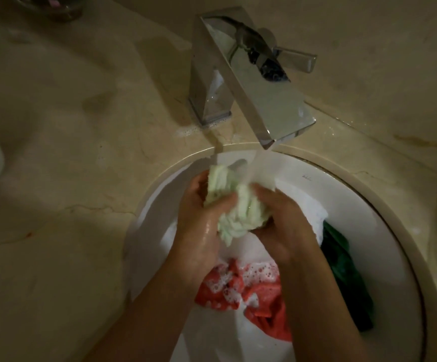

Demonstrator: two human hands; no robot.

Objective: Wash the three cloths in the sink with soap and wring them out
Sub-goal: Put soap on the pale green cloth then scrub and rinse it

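— Hands gripping what?
— Both, left hand (199, 220) and right hand (280, 220), are bunching the pale green cloth (234, 205) over the sink (384, 205), its length running from far-left toward near-right, under the faucet (251, 82).

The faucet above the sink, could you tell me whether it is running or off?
Running. A stream of water falls from the faucet spout onto the pale green cloth held in both hands.

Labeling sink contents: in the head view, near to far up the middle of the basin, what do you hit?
Sudsy red cloth → pale green cloth gripped by left hand and right hand → running water → chrome faucet.
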